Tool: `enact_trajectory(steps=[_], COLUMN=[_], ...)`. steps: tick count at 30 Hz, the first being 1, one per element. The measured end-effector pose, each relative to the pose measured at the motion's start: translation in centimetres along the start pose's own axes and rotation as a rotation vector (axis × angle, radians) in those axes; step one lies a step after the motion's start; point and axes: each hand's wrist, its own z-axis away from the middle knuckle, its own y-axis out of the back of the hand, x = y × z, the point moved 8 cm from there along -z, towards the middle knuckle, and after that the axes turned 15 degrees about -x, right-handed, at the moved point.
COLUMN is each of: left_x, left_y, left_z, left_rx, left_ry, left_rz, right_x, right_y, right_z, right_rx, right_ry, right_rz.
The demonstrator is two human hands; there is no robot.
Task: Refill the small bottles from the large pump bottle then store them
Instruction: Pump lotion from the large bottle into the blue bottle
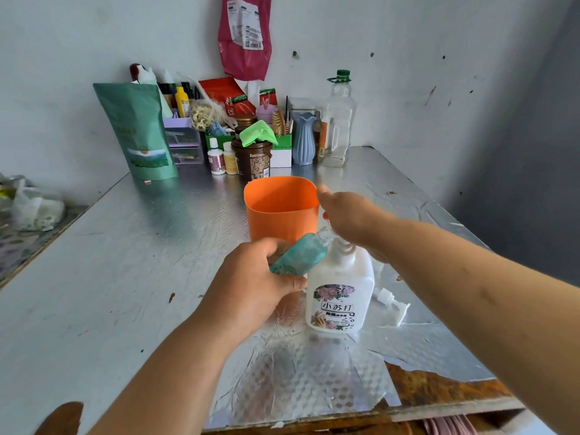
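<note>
Both hands meet at the heavy-looking large pump bottle (340, 296) on the table (125, 277): the left hand (251, 277) wraps the light, probably slick small teal bottle (301, 255) by its body, tilted to the spout, while the right hand (348, 215) covers the pump, its grip too blurred to tell.

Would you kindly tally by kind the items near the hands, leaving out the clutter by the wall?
small teal bottle: 1, held in the left hand
large pump bottle: 1
orange cup: 1
loose pump head: 1
Total: 4
</note>
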Motion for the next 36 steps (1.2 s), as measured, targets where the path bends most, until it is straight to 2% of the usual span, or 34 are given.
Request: enact_trajectory(steps=[2,5,7,12,26,30,33,36], left_x=[-0.1,0.1,0.3,0.9,0.4,0.1,0.1,0.5], left_y=[-0.1,0.0,0.1,0.5,0.3,0.0,0.0,0.3], left_z=[0.1,0.4,0.4,0.6,0.1,0.2,0.3,0.4], left_rx=[-0.003,0.000,0.003,0.013,0.002,-0.016,-0.010,0.004], left_ry=[0.010,0.006,-0.001,-0.020,-0.015,0.003,-0.008,-0.023], left_rz=[-0.006,-0.008,-0.002,-0.008,-0.008,-0.002,-0.001,-0.008], right_x=[0.4,0.6,-0.5,-1.9,-1.0,-0.2,-0.6,-0.7], right_y=[0.3,0.2,0.0,0.2,0.1,0.1,-0.1,0.2], right_z=[0.2,0.4,1.0,2.0,0.8,0.5,0.7,0.9], right_rx=[0.062,0.022,-0.034,-0.068,-0.046,0.016,-0.024,-0.033], right_ry=[-0.024,-0.056,0.005,0.081,-0.004,-0.044,-0.012,0.020], right_rz=[-0.097,-0.131,-0.026,0.061,0.183,0.094,0.095,-0.049])
